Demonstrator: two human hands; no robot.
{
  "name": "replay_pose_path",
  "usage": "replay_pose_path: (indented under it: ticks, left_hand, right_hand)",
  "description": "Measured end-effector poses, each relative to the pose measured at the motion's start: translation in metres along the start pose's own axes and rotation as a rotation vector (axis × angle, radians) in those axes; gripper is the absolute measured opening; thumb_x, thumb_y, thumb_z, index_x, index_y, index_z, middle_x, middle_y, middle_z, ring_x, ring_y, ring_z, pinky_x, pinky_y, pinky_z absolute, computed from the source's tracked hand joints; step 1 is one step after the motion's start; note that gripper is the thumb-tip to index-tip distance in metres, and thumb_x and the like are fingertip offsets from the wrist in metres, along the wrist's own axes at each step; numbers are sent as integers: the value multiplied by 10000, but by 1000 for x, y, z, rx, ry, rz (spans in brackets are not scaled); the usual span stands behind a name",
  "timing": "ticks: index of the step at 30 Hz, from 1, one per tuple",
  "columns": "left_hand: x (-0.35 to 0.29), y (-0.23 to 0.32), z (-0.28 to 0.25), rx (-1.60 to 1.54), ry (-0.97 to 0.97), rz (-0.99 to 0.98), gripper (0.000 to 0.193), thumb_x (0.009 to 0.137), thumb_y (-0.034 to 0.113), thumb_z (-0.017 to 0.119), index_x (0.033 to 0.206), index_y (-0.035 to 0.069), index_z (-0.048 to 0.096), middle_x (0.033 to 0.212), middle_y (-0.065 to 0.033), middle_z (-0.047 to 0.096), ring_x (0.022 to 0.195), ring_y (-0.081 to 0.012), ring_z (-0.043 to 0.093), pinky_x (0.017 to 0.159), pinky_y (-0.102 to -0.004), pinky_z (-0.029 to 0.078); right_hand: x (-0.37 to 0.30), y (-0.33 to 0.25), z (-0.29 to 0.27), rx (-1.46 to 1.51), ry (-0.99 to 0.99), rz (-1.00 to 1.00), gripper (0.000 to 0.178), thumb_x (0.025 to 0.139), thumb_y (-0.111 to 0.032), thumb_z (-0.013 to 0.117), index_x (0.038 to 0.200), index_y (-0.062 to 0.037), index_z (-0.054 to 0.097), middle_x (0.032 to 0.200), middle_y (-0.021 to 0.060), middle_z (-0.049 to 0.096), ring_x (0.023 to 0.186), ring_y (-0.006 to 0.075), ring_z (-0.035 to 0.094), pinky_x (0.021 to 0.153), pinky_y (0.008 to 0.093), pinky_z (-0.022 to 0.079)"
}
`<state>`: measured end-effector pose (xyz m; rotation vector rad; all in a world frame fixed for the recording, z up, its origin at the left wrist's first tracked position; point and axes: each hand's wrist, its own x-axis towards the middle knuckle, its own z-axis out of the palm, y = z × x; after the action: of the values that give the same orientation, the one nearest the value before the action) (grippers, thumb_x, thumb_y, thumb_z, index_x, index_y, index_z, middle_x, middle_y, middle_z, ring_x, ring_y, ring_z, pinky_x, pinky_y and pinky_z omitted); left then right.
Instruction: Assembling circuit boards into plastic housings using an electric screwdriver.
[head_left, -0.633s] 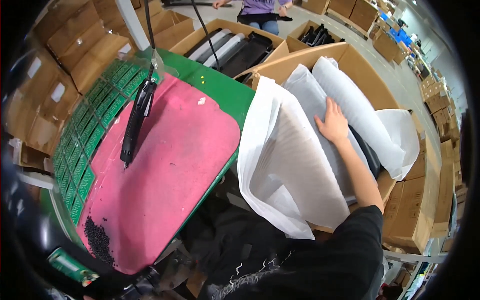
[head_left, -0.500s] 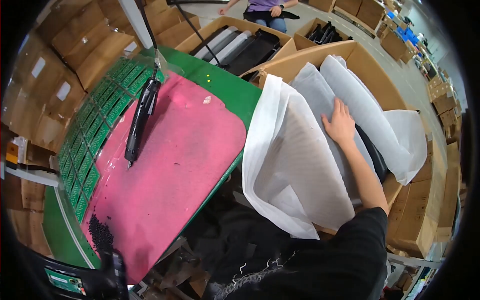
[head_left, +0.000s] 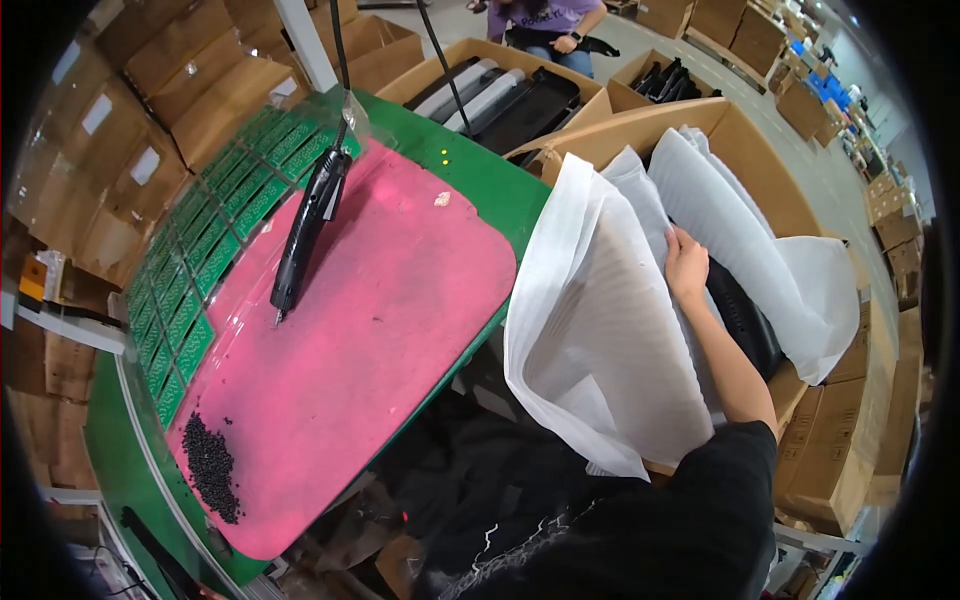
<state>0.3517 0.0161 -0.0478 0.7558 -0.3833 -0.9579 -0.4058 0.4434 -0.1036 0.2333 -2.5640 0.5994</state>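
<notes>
My right hand (head_left: 687, 265) reaches into a large cardboard box at the right, its fingers curled over the edge of a grey-white foam sheet (head_left: 640, 188). Beside it, between foam sheets, a glossy black curved part (head_left: 745, 318) shows. Another white foam sheet (head_left: 625, 320) hangs over the near side of the box. At the bottom left edge, a black strip-like part (head_left: 160, 550) juts into view. What may be a sliver of my left hand shows beside it, its fingers hidden.
A black electric screwdriver (head_left: 305, 235) hangs on its cable above the pink mat (head_left: 400, 270). Small black screws (head_left: 210, 465) lie heaped on the mat, and green circuit boards (head_left: 225, 215) line the bench's left. Farther off, a person (head_left: 545, 35) sits behind an open box (head_left: 590, 108).
My right hand has gone from lying spread on the foam to gripping its edge, baring more of the black part. The black part with a circuit board has mostly left view at bottom left.
</notes>
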Motion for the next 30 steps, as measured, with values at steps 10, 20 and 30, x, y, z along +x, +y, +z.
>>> replay_pose_path:
  ticks: [10,20,30]
  left_hand:
    - [-58,-39,60,243,-217,266,487,907,244,603,1310,-12,511,1370,-219,508,1252,-391,471,1080,-530,330]
    - [-117,-122,99,271,-1119,163,230,998,60,384,1132,-46,538,1060,-137,537,967,-225,499,881,-338,408]
    - [-174,-81,100,781,-1551,504,156,897,26,571,1023,-26,647,928,-170,661,867,-329,618,830,-407,502]
  right_hand:
    - [51,-67,-155,379,292,-82,344,1010,-256,492,874,30,627,755,96,628,704,201,542,664,367,443]
    - [147,-37,-294,-507,707,-515,151,919,-206,586,986,-92,657,870,161,686,773,358,659,669,439,527]
    - [76,209,-55,-652,-70,-267,455,950,-289,534,1355,-82,530,1455,177,446,1343,345,424,1063,593,342]
